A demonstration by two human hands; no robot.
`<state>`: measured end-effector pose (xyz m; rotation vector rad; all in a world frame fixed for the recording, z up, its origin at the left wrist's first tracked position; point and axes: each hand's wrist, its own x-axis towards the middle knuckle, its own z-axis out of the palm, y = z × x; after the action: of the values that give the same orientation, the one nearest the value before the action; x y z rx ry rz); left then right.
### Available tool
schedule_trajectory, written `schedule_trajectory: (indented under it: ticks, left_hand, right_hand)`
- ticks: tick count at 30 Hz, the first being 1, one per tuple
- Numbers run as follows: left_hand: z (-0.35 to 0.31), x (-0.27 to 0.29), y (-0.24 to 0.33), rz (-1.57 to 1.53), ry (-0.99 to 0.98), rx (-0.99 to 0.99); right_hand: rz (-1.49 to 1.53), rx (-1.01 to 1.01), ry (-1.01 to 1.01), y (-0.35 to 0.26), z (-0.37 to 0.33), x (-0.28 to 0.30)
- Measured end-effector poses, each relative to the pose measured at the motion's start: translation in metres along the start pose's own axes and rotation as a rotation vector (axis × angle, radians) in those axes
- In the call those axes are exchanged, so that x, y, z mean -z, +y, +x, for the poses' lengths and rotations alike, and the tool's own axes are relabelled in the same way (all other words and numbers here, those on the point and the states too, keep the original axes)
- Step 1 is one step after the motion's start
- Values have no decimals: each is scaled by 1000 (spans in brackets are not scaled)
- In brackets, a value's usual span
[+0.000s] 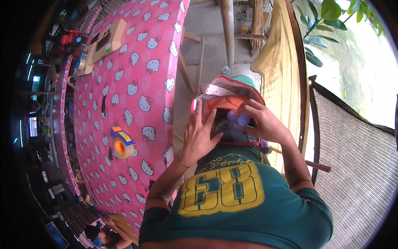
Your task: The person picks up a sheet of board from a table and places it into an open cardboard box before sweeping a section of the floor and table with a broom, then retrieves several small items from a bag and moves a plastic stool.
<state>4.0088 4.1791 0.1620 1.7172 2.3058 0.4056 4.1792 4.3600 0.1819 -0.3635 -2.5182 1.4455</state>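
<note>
An opened bag (pixel 227 101) with red-orange fabric, a pale inner flap and a dark interior rests at my lap. My right hand (pixel 261 121) is closed on a small purple cylindrical thing (pixel 243 120), perhaps a capped bottle, over the bag's opening. The lower part of that thing is hard to make out. At the bag's left side lies my left hand (pixel 198 136), its fingers stretched and spread against the opening, with nothing seen gripped. What lies deeper inside the bag is too dark to tell.
To my left runs a long table (pixel 137 97) under a pink patterned cover. On it are a tape dispenser (pixel 123 144) and pieces of cardboard (pixel 108 40). A yellow cloth (pixel 277 62) and a mesh screen (pixel 352 166) stand at right. Another person (pixel 108 234) is at lower left.
</note>
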Motion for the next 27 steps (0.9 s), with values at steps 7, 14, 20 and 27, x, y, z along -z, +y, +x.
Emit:
schedule_trajectory:
  ticks: [7, 14, 20, 27]
  left_hand:
    - [7, -2, -7, -54, -73, -53]
    - [15, 3, -16, -202, -129, -25]
    - [20, 4, -15, -276, -124, 2]
    - [23, -4, -20, -257, -68, 0]
  right_hand:
    - [80, -19, -61, 12, 1, 3]
    - [165, 106, -125, 36, 18, 0]
    - [203, 162, -120, 40, 36, -23]
    - [75, 120, 50, 43, 42, -73]
